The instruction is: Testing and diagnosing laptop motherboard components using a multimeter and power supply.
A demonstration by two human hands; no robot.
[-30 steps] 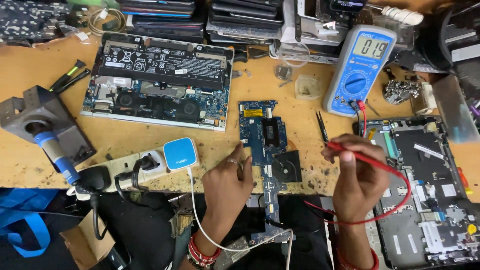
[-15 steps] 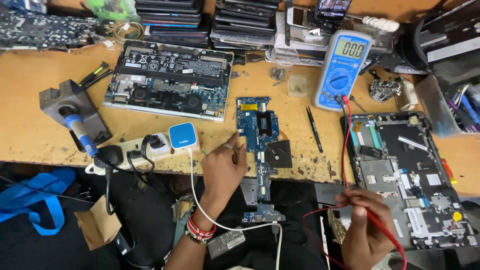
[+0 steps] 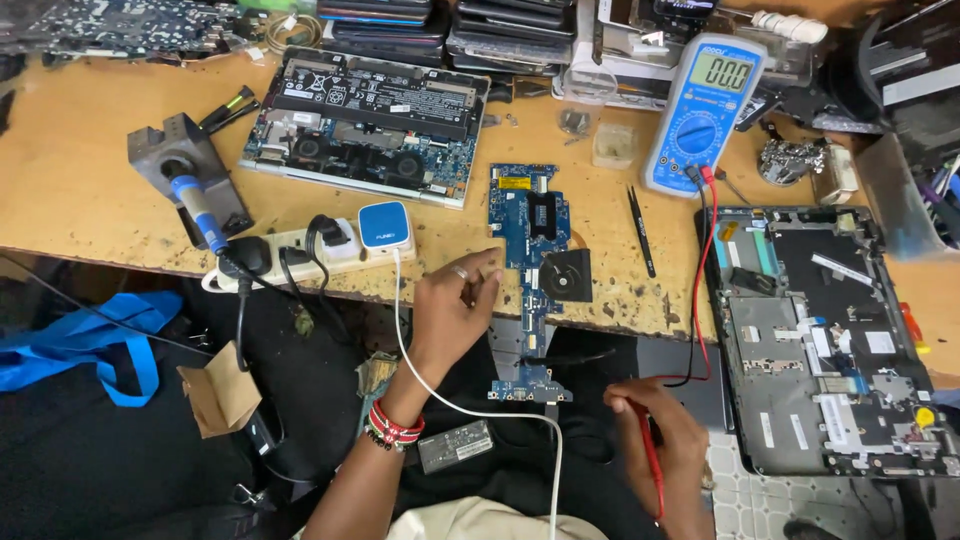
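Observation:
A long blue circuit board (image 3: 532, 250) with a small black fan lies over the front edge of the wooden workbench (image 3: 90, 200). My left hand (image 3: 452, 312) rests at the board's left side, its fingertips touching the board's edge. My right hand (image 3: 665, 445) is low, off the bench near my lap, closed around a red multimeter probe (image 3: 652, 465). Red and black leads (image 3: 698, 270) run up from it to a blue multimeter (image 3: 703, 115) at the back.
An opened laptop base (image 3: 365, 125) lies at the back left, another dismantled laptop (image 3: 820, 340) on the right. A soldering iron in its stand (image 3: 190, 185), a power strip with a blue charger (image 3: 320, 245), black tweezers (image 3: 640, 232) and stacked laptops (image 3: 450, 25) surround the board.
My right hand has dropped from the bench edge beside the board down toward my lap, carrying the red probe. My left hand has stayed at the board's left edge.

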